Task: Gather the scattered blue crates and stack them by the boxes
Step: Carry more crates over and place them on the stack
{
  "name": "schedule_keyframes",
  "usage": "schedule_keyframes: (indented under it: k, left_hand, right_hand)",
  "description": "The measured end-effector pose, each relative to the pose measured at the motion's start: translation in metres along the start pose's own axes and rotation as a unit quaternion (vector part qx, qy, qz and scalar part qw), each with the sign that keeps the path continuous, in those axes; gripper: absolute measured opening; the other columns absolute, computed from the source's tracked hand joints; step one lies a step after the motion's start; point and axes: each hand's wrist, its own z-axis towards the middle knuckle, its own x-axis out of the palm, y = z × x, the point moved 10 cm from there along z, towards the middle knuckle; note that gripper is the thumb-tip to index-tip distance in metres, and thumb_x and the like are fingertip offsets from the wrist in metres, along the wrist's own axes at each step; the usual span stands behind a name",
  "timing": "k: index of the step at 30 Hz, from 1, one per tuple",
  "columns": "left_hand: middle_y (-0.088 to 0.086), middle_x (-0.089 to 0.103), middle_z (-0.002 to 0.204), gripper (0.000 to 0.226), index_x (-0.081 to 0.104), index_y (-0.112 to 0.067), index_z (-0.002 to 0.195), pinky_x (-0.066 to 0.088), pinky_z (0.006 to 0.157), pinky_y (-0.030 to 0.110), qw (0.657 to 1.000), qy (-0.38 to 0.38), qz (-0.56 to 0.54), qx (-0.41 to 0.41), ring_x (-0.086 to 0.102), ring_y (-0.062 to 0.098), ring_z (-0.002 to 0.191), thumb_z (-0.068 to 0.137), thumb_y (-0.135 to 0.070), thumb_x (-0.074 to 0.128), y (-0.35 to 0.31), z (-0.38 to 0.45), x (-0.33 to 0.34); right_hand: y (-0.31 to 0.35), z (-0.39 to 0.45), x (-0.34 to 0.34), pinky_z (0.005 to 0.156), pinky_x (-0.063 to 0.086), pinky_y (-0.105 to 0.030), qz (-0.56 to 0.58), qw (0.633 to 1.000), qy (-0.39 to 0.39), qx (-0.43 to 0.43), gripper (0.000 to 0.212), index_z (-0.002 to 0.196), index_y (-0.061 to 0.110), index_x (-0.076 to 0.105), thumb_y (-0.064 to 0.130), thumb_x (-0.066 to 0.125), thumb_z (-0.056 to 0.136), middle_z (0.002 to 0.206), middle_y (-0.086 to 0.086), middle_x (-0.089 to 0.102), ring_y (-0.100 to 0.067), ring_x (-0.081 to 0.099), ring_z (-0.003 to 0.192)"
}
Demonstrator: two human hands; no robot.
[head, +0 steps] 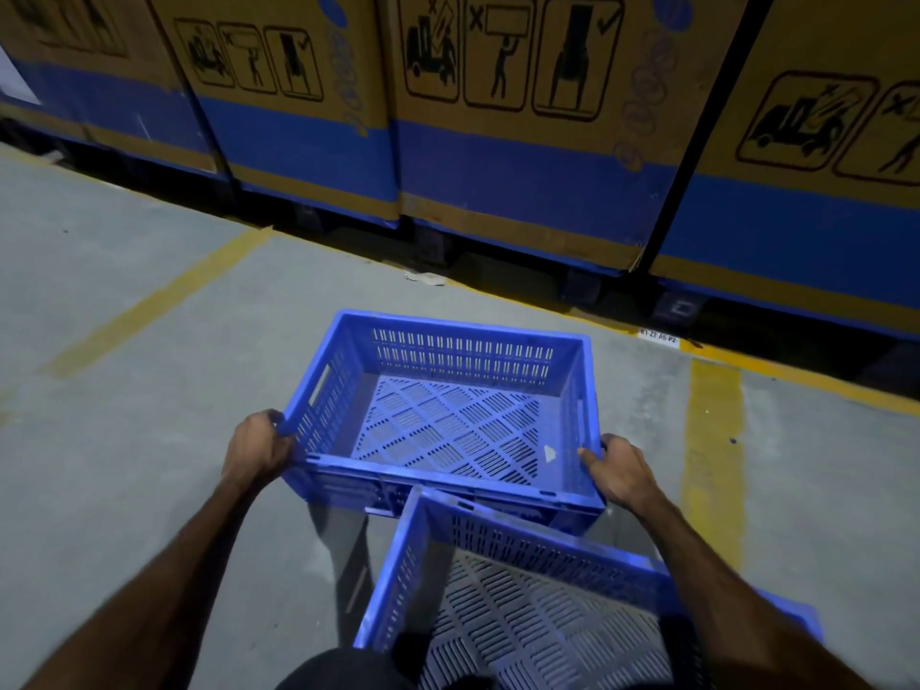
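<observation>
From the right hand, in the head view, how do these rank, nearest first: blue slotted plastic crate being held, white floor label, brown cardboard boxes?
1. Blue slotted plastic crate: gripped by the right hand.
2. White floor label: ahead on the floor.
3. Brown cardboard boxes: farthest, behind.

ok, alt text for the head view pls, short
A person's left hand and right hand grip the near corners of an empty blue crate above a grey floor. A second crate sits closer to the camera, and a row of boxes stands behind a yellow line.
</observation>
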Motion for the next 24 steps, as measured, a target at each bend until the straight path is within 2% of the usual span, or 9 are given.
schedule_keyframes:
  k: [4, 7, 9, 12, 14, 17, 19, 21, 24]
  left_hand:
    - [0.014, 0.064, 0.076, 0.010, 0.064, -0.014, 0.078, 0.047, 0.069, 0.038, 1.000, 0.003, -0.011, -0.013, 0.066, 0.045, 0.086, 0.072, -0.014, 0.072, 0.004, 0.001, -0.001]
    - [0.018, 0.070, 0.087, 0.029, 0.072, -0.011, 0.091, 0.053, 0.073, 0.039, 0.999, -0.003, -0.029, -0.033, 0.067, 0.041, 0.087, 0.064, -0.021, 0.068, 0.004, 0.001, -0.009]
    - [0.018, 0.070, 0.091, 0.038, 0.071, -0.014, 0.092, 0.053, 0.073, 0.037, 0.998, -0.004, -0.048, -0.044, 0.066, 0.039, 0.087, 0.056, -0.025, 0.066, -0.002, -0.009, -0.019]
    - [0.018, 0.070, 0.095, 0.022, 0.064, -0.020, 0.086, 0.051, 0.078, 0.038, 0.996, -0.017, -0.074, -0.039, 0.066, 0.040, 0.094, 0.067, -0.021, 0.075, -0.024, -0.030, -0.048]
    - [0.016, 0.068, 0.085, 0.018, 0.059, -0.018, 0.074, 0.047, 0.071, 0.037, 0.996, -0.021, -0.074, -0.036, 0.065, 0.039, 0.087, 0.068, -0.024, 0.075, -0.038, -0.043, -0.074]
    - [0.007, 0.053, 0.063, 0.023, 0.050, -0.015, 0.060, 0.038, 0.059, 0.034, 0.996, -0.022, -0.076, -0.037, 0.052, 0.032, 0.066, 0.052, -0.033, 0.062, -0.065, -0.063, -0.122]
    - [0.010, 0.060, 0.067, 0.026, 0.059, -0.013, 0.065, 0.041, 0.061, 0.034, 0.995, -0.028, -0.082, -0.040, 0.058, 0.033, 0.069, 0.050, -0.034, 0.062, -0.088, -0.077, -0.161]
    - [0.014, 0.066, 0.072, 0.033, 0.067, -0.011, 0.072, 0.045, 0.063, 0.035, 0.995, -0.034, -0.088, -0.035, 0.062, 0.035, 0.072, 0.049, -0.034, 0.063, -0.112, -0.090, -0.203]
    - [0.009, 0.058, 0.063, 0.028, 0.062, -0.009, 0.066, 0.044, 0.058, 0.033, 0.994, -0.043, -0.092, -0.031, 0.056, 0.032, 0.063, 0.049, -0.032, 0.063, -0.148, -0.115, -0.271]
  right_hand:
    - [0.001, 0.002, 0.001, 0.071, 0.043, -0.034, 0.016, 0.999, -0.035, -0.002, 0.030, 0.110, 0.001, 0.059, 0.029, 0.052, 0.102, 0.106, -0.019, 0.064, -0.037, 0.063, 0.091]
    - [0.011, -0.001, -0.013, 0.067, 0.041, -0.035, 0.041, 0.996, -0.079, -0.013, 0.029, 0.105, -0.008, 0.060, 0.018, 0.049, 0.103, 0.102, -0.030, 0.064, -0.037, 0.059, 0.079]
    - [0.019, -0.003, -0.026, 0.067, 0.042, -0.036, 0.058, 0.994, -0.089, -0.023, 0.028, 0.104, -0.009, 0.061, 0.017, 0.050, 0.101, 0.100, -0.032, 0.065, -0.041, 0.063, 0.083]
    - [0.037, -0.013, -0.056, 0.068, 0.043, -0.035, 0.070, 0.992, -0.098, -0.040, 0.028, 0.106, -0.007, 0.063, 0.018, 0.050, 0.101, 0.100, -0.029, 0.067, -0.040, 0.065, 0.085]
    - [0.050, -0.023, -0.082, 0.069, 0.041, -0.034, 0.077, 0.992, -0.094, -0.044, 0.029, 0.109, -0.005, 0.063, 0.018, 0.050, 0.101, 0.102, -0.027, 0.066, -0.040, 0.066, 0.089]
    - [0.079, -0.042, -0.130, 0.069, 0.044, -0.037, 0.086, 0.990, -0.095, -0.065, 0.036, 0.106, -0.002, 0.063, 0.029, 0.047, 0.098, 0.100, -0.026, 0.066, -0.042, 0.066, 0.089]
    - [0.096, -0.055, -0.167, 0.071, 0.046, -0.040, 0.086, 0.989, -0.097, -0.069, 0.043, 0.102, 0.001, 0.062, 0.038, 0.042, 0.093, 0.099, -0.026, 0.066, -0.043, 0.065, 0.089]
    - [0.116, -0.069, -0.206, 0.071, 0.043, -0.038, 0.080, 0.989, -0.099, -0.069, 0.036, 0.104, 0.001, 0.063, 0.033, 0.046, 0.098, 0.100, -0.026, 0.066, -0.044, 0.064, 0.090]
    - [0.149, -0.097, -0.267, 0.072, 0.042, -0.038, 0.082, 0.987, -0.107, -0.082, 0.030, 0.105, -0.001, 0.064, 0.025, 0.050, 0.101, 0.100, -0.026, 0.066, -0.043, 0.065, 0.092]
